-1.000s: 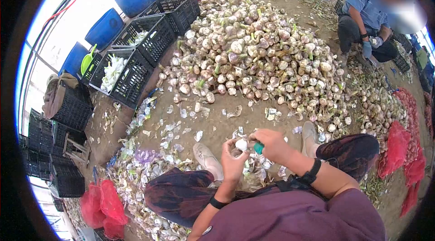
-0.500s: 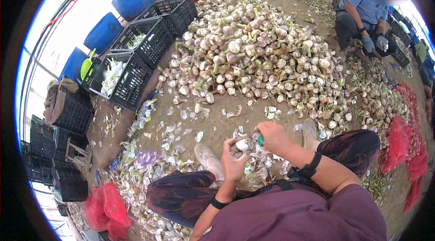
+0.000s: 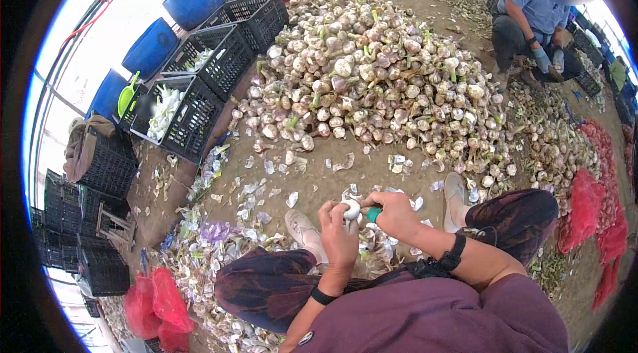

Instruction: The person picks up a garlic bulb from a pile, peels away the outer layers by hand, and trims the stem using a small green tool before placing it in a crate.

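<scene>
My left hand (image 3: 337, 233) is closed around a garlic bulb (image 3: 351, 209), its peeled white side facing up between thumb and fingers. Close on its right, my right hand (image 3: 397, 215) is closed on a small green-handled tool (image 3: 373, 214), whose working end is hidden at the bulb. The fingertips of both hands nearly meet there. Beneath them, between my shoes, lie loose papery garlic skins (image 3: 382, 245).
A large heap of unpeeled garlic (image 3: 379, 74) rises ahead. Black crates (image 3: 193, 124) holding white garlic stand at left, beside blue barrels (image 3: 194, 0). Red mesh bags (image 3: 583, 203) lie at right. A gloved person (image 3: 531, 17) crouches at the back right.
My right hand has moved slightly left and down, bringing the green-handled tool against the bulb. My left hand has turned the bulb and shifted slightly. The other person's hands have moved a little.
</scene>
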`<state>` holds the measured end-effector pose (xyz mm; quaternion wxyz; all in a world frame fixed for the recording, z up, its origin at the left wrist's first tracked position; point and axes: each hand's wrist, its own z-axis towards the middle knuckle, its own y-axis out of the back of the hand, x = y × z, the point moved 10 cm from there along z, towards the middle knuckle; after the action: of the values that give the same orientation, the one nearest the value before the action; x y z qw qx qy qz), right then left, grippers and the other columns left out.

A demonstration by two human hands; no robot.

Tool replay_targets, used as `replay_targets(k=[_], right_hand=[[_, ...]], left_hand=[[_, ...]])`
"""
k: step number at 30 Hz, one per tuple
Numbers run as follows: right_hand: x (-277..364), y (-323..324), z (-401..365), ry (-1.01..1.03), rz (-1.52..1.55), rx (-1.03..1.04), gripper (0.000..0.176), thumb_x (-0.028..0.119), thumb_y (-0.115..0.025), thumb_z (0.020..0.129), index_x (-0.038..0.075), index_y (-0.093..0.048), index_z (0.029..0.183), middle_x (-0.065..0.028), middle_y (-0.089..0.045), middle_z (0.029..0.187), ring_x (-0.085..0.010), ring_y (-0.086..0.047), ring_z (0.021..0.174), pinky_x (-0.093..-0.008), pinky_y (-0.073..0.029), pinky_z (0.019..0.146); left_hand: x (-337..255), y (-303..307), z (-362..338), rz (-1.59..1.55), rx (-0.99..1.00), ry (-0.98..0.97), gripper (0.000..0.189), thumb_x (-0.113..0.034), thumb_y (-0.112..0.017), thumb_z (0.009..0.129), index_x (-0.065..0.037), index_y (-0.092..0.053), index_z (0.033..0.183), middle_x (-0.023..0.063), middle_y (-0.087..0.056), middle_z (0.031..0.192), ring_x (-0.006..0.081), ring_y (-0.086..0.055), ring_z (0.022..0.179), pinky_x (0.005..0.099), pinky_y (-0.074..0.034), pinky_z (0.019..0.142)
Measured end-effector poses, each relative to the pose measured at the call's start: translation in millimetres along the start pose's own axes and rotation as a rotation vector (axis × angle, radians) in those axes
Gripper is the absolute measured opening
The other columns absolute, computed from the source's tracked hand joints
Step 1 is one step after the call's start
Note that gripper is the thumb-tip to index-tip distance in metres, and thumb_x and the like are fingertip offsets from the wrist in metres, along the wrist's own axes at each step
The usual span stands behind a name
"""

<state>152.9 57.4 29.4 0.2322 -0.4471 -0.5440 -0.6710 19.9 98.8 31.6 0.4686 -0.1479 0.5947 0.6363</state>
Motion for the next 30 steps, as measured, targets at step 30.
replay_targets(k=[30], right_hand=[[29, 6, -3, 0.246, -0.103, -0.056, 0.012, 0.005, -0.056, 0.069, 0.003, -0.056, 0.081, -0.0163, -0.059, 0.074, -0.0358, -0.057, 0.071, -0.0425, -0.045, 0.064]], left_hand=[[11, -7, -2, -0.217, 0.025, 0.051, 0.039, 0.008, -0.066, 0.064, -0.004, -0.046, 0.096, 0.0101, -0.047, 0.108, 0.0185, -0.052, 0.099, 0.0290, -0.049, 0.078]])
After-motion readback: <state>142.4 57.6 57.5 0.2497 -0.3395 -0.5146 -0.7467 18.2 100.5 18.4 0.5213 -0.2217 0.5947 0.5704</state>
